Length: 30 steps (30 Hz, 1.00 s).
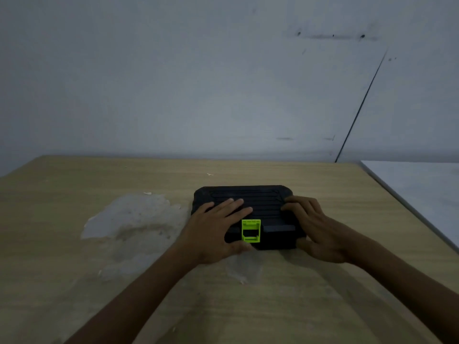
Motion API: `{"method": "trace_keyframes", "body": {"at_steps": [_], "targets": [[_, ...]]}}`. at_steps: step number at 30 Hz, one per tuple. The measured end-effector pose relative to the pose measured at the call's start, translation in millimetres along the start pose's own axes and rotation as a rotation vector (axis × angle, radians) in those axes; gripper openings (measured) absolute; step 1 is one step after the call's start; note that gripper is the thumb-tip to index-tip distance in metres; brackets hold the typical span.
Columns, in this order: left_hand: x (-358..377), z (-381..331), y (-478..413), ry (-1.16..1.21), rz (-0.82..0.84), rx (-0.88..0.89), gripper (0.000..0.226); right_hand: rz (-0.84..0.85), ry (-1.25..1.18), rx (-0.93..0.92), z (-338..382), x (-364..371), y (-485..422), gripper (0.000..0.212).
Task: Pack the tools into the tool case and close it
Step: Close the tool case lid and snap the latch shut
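Note:
A black ribbed tool case (258,197) lies with its lid down on the wooden table (323,184), right of centre. A lime-green latch (251,230) sits at the middle of its front edge. My left hand (216,227) lies flat on the left half of the lid, with its thumb under the front edge beside the latch. My right hand (315,227) grips the case's right front corner, fingers on the lid and thumb on the front side. No loose tools are in sight.
A pale, worn patch (131,217) where the veneer has peeled marks the table left of the case. A white surface (422,192) adjoins the table on the right. A grey wall (223,83) stands right behind the table's far edge.

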<state>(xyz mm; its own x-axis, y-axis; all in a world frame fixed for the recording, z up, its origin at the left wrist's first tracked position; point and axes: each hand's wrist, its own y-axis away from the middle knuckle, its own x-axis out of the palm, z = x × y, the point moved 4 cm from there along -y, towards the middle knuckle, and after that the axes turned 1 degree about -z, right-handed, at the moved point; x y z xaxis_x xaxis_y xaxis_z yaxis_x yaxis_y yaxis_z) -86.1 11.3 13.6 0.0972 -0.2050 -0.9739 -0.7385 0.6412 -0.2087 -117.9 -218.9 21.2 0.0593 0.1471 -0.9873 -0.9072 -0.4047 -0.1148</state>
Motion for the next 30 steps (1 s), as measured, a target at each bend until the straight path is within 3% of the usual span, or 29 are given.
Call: {"method": "trace_keyframes", "body": {"at_steps": [10, 21, 30], "targets": [[12.0, 2.4, 1.5, -0.07, 0.014, -0.005, 0.11, -0.066, 0.151, 0.056, 10.4, 10.5, 8.4, 0.093], [12.0, 11.9, -10.0, -0.071, 0.036, 0.001, 0.109, -0.102, 0.26, 0.04, 47.9, 28.7, -24.2, 0.112], [11.1, 17.6, -20.9, -0.072, 0.048, -0.015, 0.103, -0.132, 0.202, 0.069, 40.8, 27.7, -38.9, 0.105]]}}
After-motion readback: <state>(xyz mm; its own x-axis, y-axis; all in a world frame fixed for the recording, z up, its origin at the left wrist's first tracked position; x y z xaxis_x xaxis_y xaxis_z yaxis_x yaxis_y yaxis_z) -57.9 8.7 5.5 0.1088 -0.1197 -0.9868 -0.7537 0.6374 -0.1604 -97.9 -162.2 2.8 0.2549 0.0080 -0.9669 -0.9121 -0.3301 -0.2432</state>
